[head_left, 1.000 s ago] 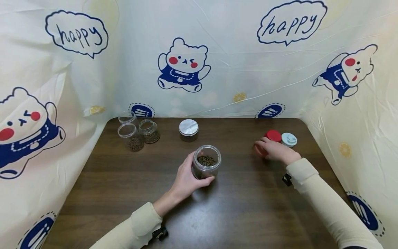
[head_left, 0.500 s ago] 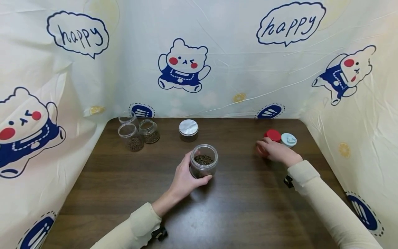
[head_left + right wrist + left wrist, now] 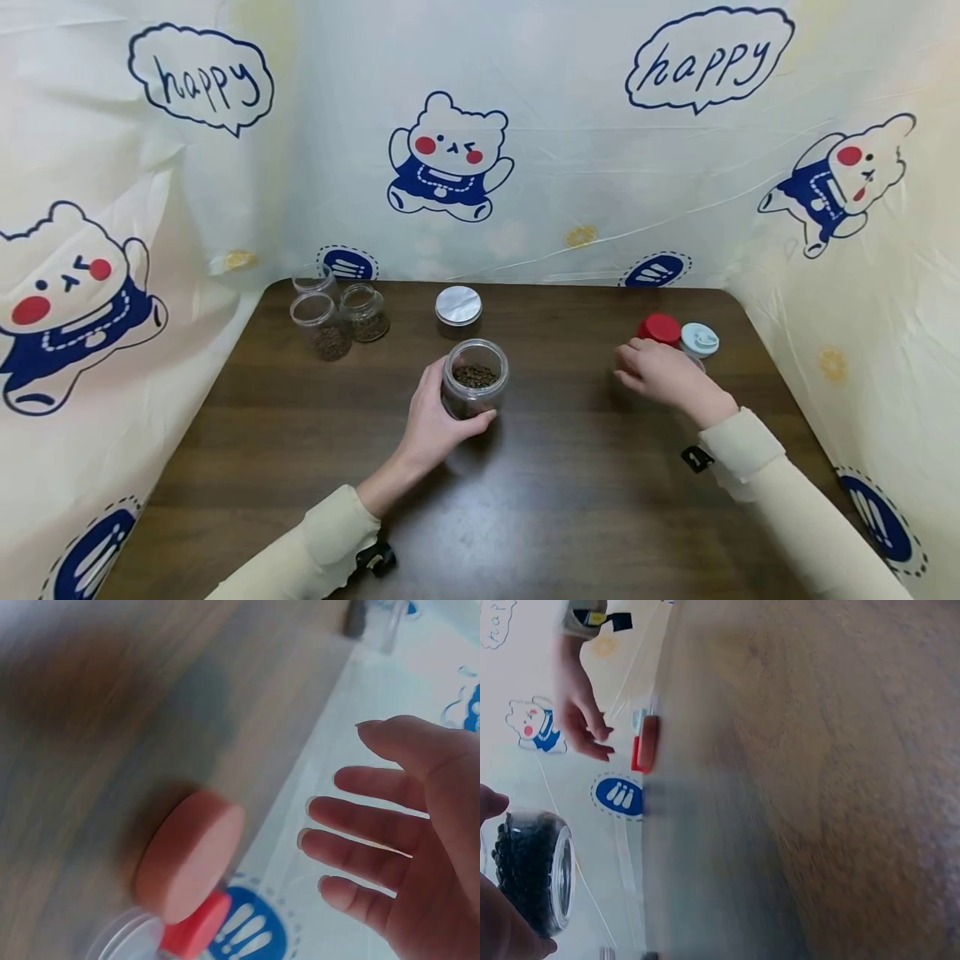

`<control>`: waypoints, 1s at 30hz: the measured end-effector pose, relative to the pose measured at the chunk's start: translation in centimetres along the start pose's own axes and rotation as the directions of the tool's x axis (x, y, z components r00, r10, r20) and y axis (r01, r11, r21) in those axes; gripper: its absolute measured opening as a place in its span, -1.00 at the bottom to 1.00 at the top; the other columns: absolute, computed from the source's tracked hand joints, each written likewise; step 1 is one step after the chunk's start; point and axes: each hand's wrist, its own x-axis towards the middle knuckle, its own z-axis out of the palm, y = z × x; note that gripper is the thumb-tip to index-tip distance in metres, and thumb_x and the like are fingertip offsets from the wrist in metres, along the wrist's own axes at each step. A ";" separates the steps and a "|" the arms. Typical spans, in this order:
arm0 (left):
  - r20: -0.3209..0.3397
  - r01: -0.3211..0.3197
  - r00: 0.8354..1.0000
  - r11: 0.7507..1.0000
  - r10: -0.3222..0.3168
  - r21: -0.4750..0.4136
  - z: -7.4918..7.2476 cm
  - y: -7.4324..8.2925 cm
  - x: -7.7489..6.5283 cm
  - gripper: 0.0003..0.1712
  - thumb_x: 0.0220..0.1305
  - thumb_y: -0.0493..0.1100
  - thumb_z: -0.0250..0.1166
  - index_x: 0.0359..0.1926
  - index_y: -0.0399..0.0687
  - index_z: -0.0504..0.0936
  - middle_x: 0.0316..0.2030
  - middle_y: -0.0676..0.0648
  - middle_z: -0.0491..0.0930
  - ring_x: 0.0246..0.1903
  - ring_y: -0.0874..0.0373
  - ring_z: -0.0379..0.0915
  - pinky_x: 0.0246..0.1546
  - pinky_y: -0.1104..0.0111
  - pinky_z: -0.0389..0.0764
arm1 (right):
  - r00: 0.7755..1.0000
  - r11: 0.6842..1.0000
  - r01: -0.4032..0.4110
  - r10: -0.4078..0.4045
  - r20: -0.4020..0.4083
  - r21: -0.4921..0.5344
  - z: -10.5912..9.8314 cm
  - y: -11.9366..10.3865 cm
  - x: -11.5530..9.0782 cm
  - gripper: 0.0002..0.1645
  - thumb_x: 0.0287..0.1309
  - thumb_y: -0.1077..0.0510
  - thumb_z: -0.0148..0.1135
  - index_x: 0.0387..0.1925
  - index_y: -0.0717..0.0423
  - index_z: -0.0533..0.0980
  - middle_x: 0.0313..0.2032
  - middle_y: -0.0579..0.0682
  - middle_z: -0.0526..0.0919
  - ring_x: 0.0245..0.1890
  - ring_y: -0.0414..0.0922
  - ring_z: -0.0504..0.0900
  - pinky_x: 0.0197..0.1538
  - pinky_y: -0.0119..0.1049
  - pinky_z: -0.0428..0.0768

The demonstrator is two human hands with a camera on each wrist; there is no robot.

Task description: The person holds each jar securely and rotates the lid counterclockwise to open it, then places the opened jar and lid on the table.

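Note:
My left hand [image 3: 427, 429] grips a clear glass jar [image 3: 476, 404] partly filled with dark brown beans [image 3: 476, 376]. The jar has no lid on it, and its mouth faces up toward the head camera; the left wrist view catches the jar [image 3: 536, 874] with thumb and fingers round it. My right hand [image 3: 663, 371] hovers over the lids at the right, fingers apart and holding nothing in the right wrist view. Below it a round salmon-pink lid [image 3: 191, 859] lies on the table, hidden under the hand in the head view. Behind that lid sits a bright red lid [image 3: 660, 328].
A light blue lid [image 3: 699, 339] lies beside the red one, with a clear round lid [image 3: 127, 941] nearby. Three open glass jars [image 3: 330, 337] cluster at the back left, at least two holding beans. A jar with a silvery-white lid [image 3: 458, 306] stands at the back middle.
My right hand has let go of the salmon-pink lid and risen off it. The left hand has carried the bean jar slightly to the left and away from me.

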 end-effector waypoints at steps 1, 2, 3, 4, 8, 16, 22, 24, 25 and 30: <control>-0.006 0.007 1.000 1.000 -0.007 -0.004 -0.1 -0.1 0.1 0.03 -0.17 -0.07 0.72 0.35 -0.09 0.43 0.19 -0.13 0.52 0.21 -0.03 0.46 0.28 0.02 0.44 | 1.000 1.000 0.002 -0.002 -0.006 -0.002 -0.2 -0.4 -0.1 -0.68 0.25 0.15 0.45 -0.06 0.28 0.64 -0.27 0.11 0.65 -0.26 0.04 0.66 -0.09 -0.01 0.71; -0.013 0.014 1.000 1.000 -0.014 -0.007 -0.3 -0.1 0.2 0.03 -0.17 -0.07 0.72 0.35 -0.10 0.43 0.20 -0.13 0.52 0.22 -0.04 0.45 0.29 0.02 0.43 | 1.000 1.000 0.006 -0.006 -0.013 -0.002 -0.3 -0.8 -0.2 -0.66 0.25 0.15 0.45 -0.04 0.29 0.64 -0.24 0.13 0.67 -0.22 0.08 0.67 -0.04 0.02 0.70; -0.020 0.026 0.999 1.000 -0.026 -0.008 -0.4 -0.2 0.3 0.03 -0.17 -0.07 0.73 0.35 -0.11 0.44 0.20 -0.14 0.52 0.23 -0.04 0.45 0.30 0.01 0.42 | 1.000 1.000 0.014 -0.014 -0.019 -0.005 -0.5 -1.1 -0.3 -0.64 0.25 0.14 0.45 -0.03 0.30 0.64 -0.21 0.16 0.69 -0.18 0.11 0.68 0.01 0.05 0.68; -0.029 0.039 0.999 0.999 -0.040 -0.008 -0.6 -0.4 0.4 0.03 -0.16 -0.07 0.72 0.35 -0.11 0.44 0.21 -0.14 0.52 0.24 -0.05 0.44 0.31 0.01 0.41 | 0.999 1.000 0.024 -0.024 -0.027 -0.010 -0.6 -1.4 -0.3 -0.63 0.25 0.13 0.46 -0.02 0.30 0.64 -0.18 0.17 0.70 -0.14 0.13 0.69 0.05 0.08 0.67; -0.079 0.116 0.990 0.993 -0.117 -0.019 -1.6 -1.2 0.9 0.02 -0.15 -0.06 0.73 0.35 -0.10 0.44 0.23 -0.13 0.52 0.25 -0.04 0.41 0.32 0.05 0.35 | 0.996 0.997 0.070 -0.071 -0.049 -0.038 -1.2 -2.4 -0.3 -0.61 0.24 0.10 0.47 -0.01 0.27 0.66 -0.17 0.17 0.72 -0.11 0.14 0.68 0.09 0.12 0.63; -0.232 0.283 0.927 0.955 -0.296 -0.088 -4.3 -3.8 2.2 0.01 -0.04 -0.11 0.68 0.41 -0.14 0.38 0.30 -0.16 0.47 0.30 -0.05 0.36 0.36 0.10 0.32 | 0.996 0.996 0.085 -0.084 -0.027 0.008 -1.3 -3.2 -0.4 -0.62 0.22 0.09 0.49 -0.01 0.21 0.67 -0.18 0.12 0.71 -0.20 0.04 0.67 -0.05 -0.02 0.69; -0.300 0.387 0.873 0.920 -0.385 -0.055 -5.9 -5.8 2.8 0.07 0.02 -0.08 0.64 0.47 -0.21 0.27 0.36 -0.25 0.38 0.39 -0.15 0.27 0.42 0.00 0.26 | 0.994 0.996 0.093 -0.092 -0.059 0.011 -1.2 -4.2 -0.6 -0.59 0.21 0.07 0.50 0.00 0.22 0.66 -0.18 0.12 0.70 -0.18 0.04 0.68 -0.07 -0.05 0.72; -0.315 0.414 0.855 0.908 -0.411 -0.062 -6.3 -6.4 3.0 0.09 0.04 -0.08 0.64 0.49 -0.20 0.23 0.39 -0.26 0.34 0.41 -0.16 0.23 0.44 -0.01 0.23 | 0.992 0.995 0.103 -0.103 -0.077 -0.002 -1.3 -4.8 -0.6 -0.58 0.21 0.05 0.50 0.00 0.22 0.66 -0.17 0.12 0.70 -0.18 0.05 0.69 -0.08 -0.05 0.72; -0.325 0.425 0.846 0.903 -0.422 -0.066 -6.4 -6.7 3.1 0.09 0.04 -0.08 0.64 0.49 -0.20 0.22 0.40 -0.25 0.34 0.42 -0.16 0.22 0.45 0.00 0.22 | 0.991 0.994 0.108 -0.109 -0.082 -0.006 -1.3 -5.0 -0.6 -0.57 0.21 0.03 0.49 0.00 0.22 0.66 -0.17 0.12 0.70 -0.17 0.05 0.69 -0.08 -0.05 0.72; -0.372 0.441 0.813 0.891 -0.448 -0.110 -6.8 -8.0 3.7 0.09 0.01 -0.18 0.65 0.47 -0.25 0.19 0.39 -0.29 0.34 0.42 -0.18 0.23 0.46 0.01 0.22 | 0.989 0.992 0.130 -0.130 -0.069 -0.009 -1.5 -6.2 -0.7 -0.56 0.22 0.01 0.48 0.01 0.21 0.67 -0.15 0.13 0.71 -0.16 0.05 0.69 -0.08 -0.06 0.72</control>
